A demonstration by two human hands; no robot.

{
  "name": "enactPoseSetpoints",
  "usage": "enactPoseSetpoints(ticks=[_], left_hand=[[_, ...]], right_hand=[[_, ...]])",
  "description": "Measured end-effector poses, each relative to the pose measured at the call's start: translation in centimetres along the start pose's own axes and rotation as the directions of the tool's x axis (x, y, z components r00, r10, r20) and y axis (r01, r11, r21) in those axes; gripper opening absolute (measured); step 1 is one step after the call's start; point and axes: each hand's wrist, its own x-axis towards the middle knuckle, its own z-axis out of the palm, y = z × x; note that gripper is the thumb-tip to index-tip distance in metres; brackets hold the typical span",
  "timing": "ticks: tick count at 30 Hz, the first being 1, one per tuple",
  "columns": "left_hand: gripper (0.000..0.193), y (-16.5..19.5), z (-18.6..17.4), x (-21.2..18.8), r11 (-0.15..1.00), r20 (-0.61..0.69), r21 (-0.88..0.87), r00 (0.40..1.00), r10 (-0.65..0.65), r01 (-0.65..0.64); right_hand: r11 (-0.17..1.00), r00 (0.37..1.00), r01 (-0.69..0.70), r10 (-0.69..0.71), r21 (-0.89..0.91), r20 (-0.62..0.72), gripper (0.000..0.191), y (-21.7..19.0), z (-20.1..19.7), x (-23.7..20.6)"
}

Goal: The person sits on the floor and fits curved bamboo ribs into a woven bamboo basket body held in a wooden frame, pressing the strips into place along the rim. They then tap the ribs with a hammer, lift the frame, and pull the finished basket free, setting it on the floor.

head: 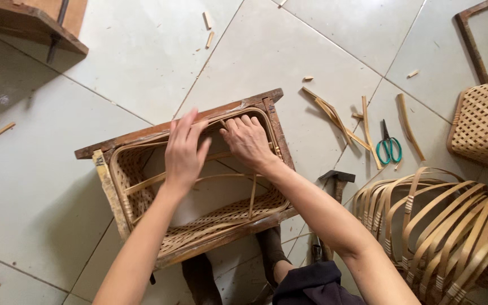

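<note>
A woven bamboo basket (216, 217) sits inside a rectangular wooden frame (104, 183) on the tiled floor in front of me. My left hand (183, 149) lies flat with fingers spread over the far rim of the basket. My right hand (248, 138) rests beside it, fingers curled down over the bent bamboo rim strip (255, 112) at the far right corner of the frame. Thin bamboo ribs (227, 177) cross the inside of the basket under my forearms.
A hammer (337, 182) lies to the right of the frame. Green-handled scissors (388, 146) and loose bamboo strips (334, 116) lie farther right. A stack of bent bamboo hoops (441, 226) and a finished woven basket (484, 127) are at the right. A wooden stool (24, 22) stands top left.
</note>
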Motion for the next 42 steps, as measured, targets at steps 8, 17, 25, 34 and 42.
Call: enactPoseSetpoints(ticks=[8, 17, 25, 34, 42], left_hand=[[0.056, 6.8, -5.2, -16.5, 0.96, 0.496, -0.087, 0.848, -0.189, 0.265], [0.069, 6.5, -3.4, -18.1, 0.992, 0.332, 0.007, 0.935, -0.122, 0.127], [0.065, 6.2, -3.4, -18.1, 0.996, 0.284, -0.032, 0.956, -0.074, 0.086], [0.052, 6.1, -3.5, -18.1, 0.999, 0.26, -0.034, 0.965, -0.026, 0.036], [0.051, 6.1, -3.4, -17.9, 0.998, 0.223, -0.046, 0.975, -0.019, 0.031]], right_hand=[[0.84, 0.849, -0.528, 0.526, -0.126, -0.054, 0.025, 22.3, 2.0, -7.1], [0.904, 0.928, -0.342, 0.368, -0.256, 0.061, 0.019, 24.0, 5.0, -10.2], [0.996, 0.973, -0.079, 0.085, 0.038, -0.217, 0.007, 17.7, -4.3, -0.5], [0.429, 0.823, -0.559, 0.389, 0.709, 0.413, 0.018, -2.5, -3.9, 2.1], [0.469, 0.802, -0.577, 0.48, 0.669, 0.355, 0.02, -4.2, 2.3, -0.4]])
